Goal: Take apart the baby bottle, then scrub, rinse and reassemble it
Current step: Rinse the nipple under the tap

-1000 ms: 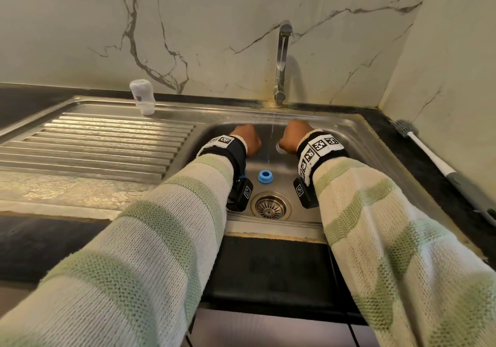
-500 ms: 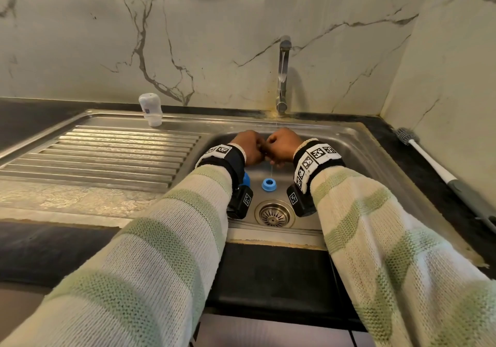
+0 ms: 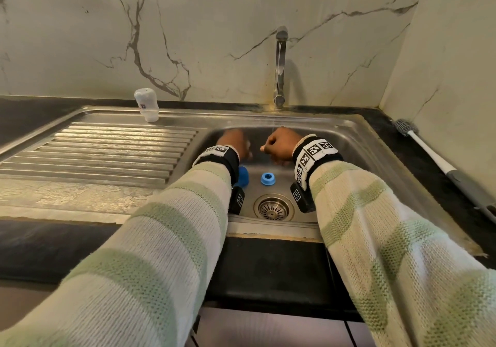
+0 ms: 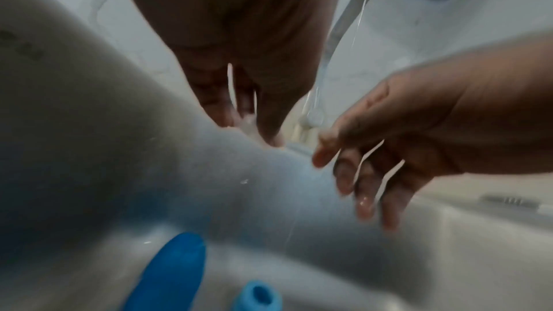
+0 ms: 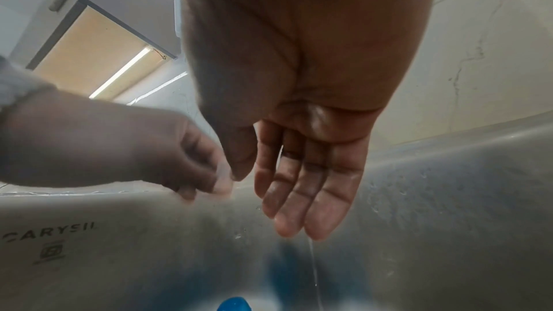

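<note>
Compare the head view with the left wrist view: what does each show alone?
Head only: white plastic bottle on the draining board, white long-handled brush on the black counter, round steel drain. Left wrist only: left hand apparently pinching a small clear piece; right hand fingers relaxed, empty. Both: tap stream, blue ring, blue cap.

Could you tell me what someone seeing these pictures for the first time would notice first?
Probably the two hands, left hand and right hand, apart in the sink basin with a thin stream of water falling from the tap between them. Next, the bright blue ring and a blue cap on the basin floor near the drain. A white bottle body stands behind the drainboard.
</note>
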Action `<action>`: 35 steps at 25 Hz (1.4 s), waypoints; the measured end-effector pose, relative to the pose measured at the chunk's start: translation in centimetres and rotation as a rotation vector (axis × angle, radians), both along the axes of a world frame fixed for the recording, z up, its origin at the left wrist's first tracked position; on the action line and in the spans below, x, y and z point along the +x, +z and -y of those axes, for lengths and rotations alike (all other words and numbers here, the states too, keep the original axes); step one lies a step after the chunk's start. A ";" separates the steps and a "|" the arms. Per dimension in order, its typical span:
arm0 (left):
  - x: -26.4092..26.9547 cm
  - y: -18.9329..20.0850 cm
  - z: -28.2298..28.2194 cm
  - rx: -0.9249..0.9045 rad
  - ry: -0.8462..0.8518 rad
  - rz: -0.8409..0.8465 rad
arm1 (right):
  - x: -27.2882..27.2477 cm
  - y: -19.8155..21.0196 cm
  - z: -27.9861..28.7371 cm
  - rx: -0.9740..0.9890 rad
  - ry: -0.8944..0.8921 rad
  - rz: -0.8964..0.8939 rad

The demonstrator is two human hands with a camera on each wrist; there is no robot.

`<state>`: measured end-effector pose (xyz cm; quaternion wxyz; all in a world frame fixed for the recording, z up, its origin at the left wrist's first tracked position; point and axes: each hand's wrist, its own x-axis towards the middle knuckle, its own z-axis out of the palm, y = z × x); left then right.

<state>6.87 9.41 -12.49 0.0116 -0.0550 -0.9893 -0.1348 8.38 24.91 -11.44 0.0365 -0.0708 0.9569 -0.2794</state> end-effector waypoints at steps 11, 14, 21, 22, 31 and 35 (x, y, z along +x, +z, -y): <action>-0.6 1.0 0.7 0.251 0.011 -0.313 | 0.0 -0.1 -0.1 -0.035 0.000 0.059; -0.7 1.6 0.0 0.342 -0.108 -0.483 | 0.0 -0.4 0.0 -0.068 -0.026 0.089; -0.5 -0.2 -0.5 0.123 -0.071 -0.133 | 0.4 -0.1 0.4 0.006 0.024 0.114; -0.2 -0.3 -0.4 0.097 -0.045 -0.132 | 0.5 0.0 0.5 0.011 0.030 0.107; 0.7 -1.3 -0.4 0.116 0.033 0.012 | 0.8 0.1 0.4 0.050 0.043 0.090; -0.1 -0.1 -0.1 0.304 0.074 -0.070 | 0.6 0.8 0.9 0.147 -0.008 0.031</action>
